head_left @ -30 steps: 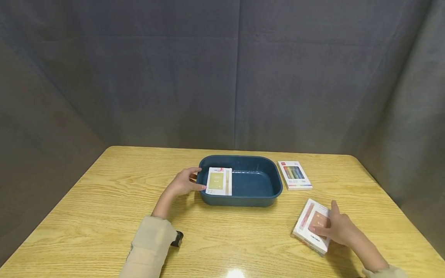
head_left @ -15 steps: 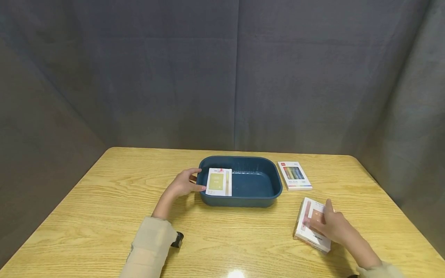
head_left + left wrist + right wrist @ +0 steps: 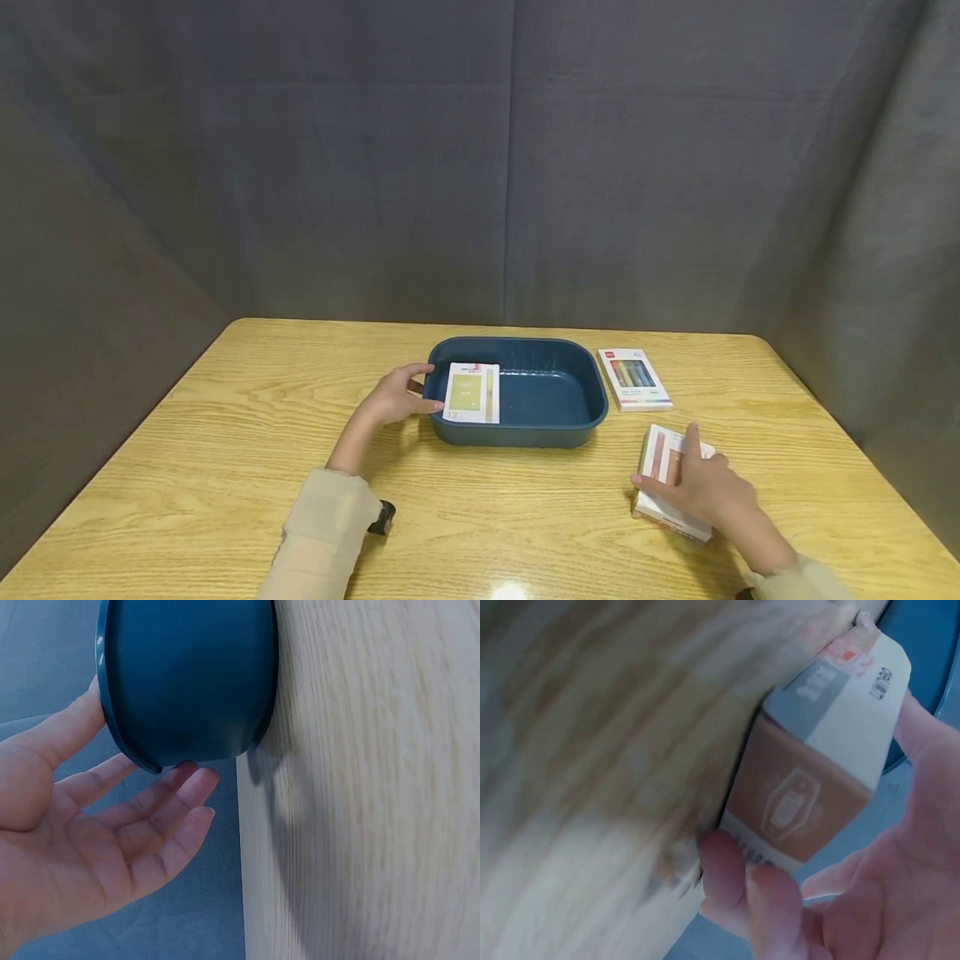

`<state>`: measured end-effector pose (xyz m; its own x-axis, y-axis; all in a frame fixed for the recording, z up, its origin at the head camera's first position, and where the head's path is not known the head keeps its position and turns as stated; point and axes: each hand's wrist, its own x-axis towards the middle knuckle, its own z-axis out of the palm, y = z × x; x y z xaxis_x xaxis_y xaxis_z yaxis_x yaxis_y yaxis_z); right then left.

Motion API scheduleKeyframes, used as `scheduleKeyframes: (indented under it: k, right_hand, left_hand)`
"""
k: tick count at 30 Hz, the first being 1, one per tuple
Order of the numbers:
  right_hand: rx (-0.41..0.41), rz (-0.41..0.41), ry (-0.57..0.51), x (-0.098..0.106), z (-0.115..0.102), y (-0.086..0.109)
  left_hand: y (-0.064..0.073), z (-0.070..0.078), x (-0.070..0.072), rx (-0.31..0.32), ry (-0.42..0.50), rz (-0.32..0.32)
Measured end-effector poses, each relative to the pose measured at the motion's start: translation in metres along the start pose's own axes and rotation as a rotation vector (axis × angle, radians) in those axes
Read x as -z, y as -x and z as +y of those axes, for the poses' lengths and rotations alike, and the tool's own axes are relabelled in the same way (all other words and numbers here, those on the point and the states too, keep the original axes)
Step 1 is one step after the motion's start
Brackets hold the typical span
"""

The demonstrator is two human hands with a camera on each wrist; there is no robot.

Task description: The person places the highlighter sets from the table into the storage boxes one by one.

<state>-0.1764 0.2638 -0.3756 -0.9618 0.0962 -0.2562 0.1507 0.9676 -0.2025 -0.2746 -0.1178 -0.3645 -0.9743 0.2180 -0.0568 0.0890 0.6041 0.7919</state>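
A dark blue rectangular bin [image 3: 551, 396] stands on the wooden table. Inside it, at the left end, lies a white box with a yellow-green panel [image 3: 467, 392]. My left hand [image 3: 393, 396] holds the bin's left end, thumb and forefinger at the rim. In the left wrist view, other fingers curl close under the bin's end wall [image 3: 195, 682]. To the right, my right hand [image 3: 708, 487] grips a white box with a brown panel [image 3: 656, 454]. Its thumb reaches across to the box's left edge, and in the right wrist view fingertips [image 3: 724, 870] touch the brown end.
A flat white box with a rainbow-coloured picture [image 3: 633, 379] lies just right of the bin, beyond my right hand. The wooden table [image 3: 187, 467] has rounded far corners. A dark grey curtain [image 3: 375, 167] hangs behind and at both sides.
My right hand has shifted left over the brown-panelled box, its thumb now reaching the left edge. That box has turned slightly and sits more upright in view. My left hand and the bin stay put.
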Motion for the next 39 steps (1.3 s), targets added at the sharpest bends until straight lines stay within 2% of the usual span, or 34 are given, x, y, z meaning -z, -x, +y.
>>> scheduleKeyframes:
  k: [4, 11, 16, 20, 23, 30, 39]
  right_hand:
    - [-0.009, 0.011, -0.015, -0.001, -0.002, 0.0]
    - [0.053, 0.013, -0.056, -0.002, -0.004, -0.002]
    - [0.036, -0.001, -0.067, 0.002, -0.005, -0.002]
    - [0.019, 0.016, -0.069, 0.005, -0.003, -0.002]
    - [0.02, 0.024, -0.085, 0.005, -0.001, -0.002]
    - [0.081, 0.016, -0.145, 0.005, 0.007, -0.004]
    - [0.231, 0.036, -0.246, 0.013, 0.02, -0.004]
  left_hand:
    - [0.001, 0.001, 0.0, 0.001, 0.004, -0.004]
    - [0.002, 0.003, 0.001, -0.005, -0.002, -0.015]
    - [-0.002, -0.004, 0.001, -0.042, -0.013, -0.024]
    - [-0.001, -0.005, 0.001, -0.037, 0.0, -0.018]
    - [0.003, 0.0, 0.001, -0.014, 0.022, -0.013]
    - [0.003, -0.003, 0.001, -0.059, 0.063, -0.022]
    - [0.002, -0.008, 0.0, -0.03, 0.185, -0.035]
